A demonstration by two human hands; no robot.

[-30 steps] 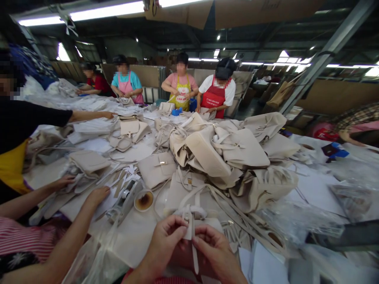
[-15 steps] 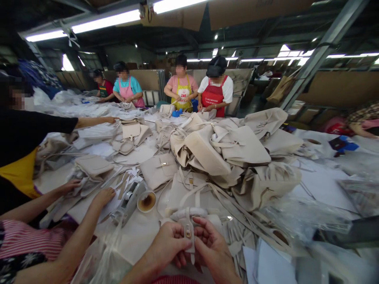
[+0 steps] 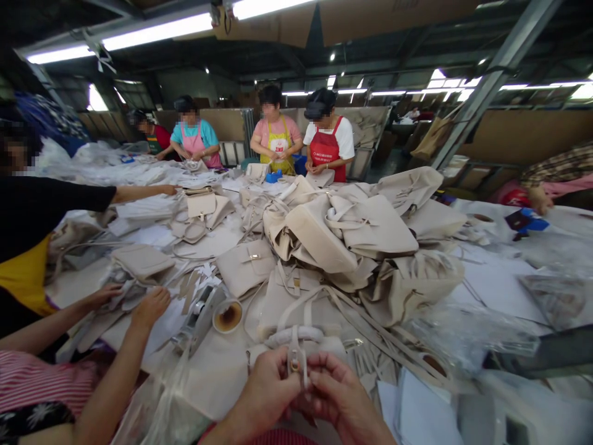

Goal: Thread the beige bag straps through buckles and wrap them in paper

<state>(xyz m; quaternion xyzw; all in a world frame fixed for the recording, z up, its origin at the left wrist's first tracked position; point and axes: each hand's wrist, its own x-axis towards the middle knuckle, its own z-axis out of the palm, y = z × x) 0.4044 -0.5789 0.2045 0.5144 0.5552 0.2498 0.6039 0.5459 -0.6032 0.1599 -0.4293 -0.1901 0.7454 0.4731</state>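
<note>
My left hand and my right hand meet at the bottom centre, both pinching a narrow cream strap with a small buckle. The strap runs up to the wrapped handle of a cream bag lying right in front of me. Behind it a heap of cream bags covers the middle of the table. A tape dispenser and a tape roll lie to the left of my hands.
A person in a striped top sits at my left, hands on bag parts. Other workers in aprons stand along the far side. Clear plastic bags lie at right, loose straps trail across the white table.
My hands have closed together around the strap and buckle, and the view has dipped slightly. The neighbour's hands shifted a little on the bag parts.
</note>
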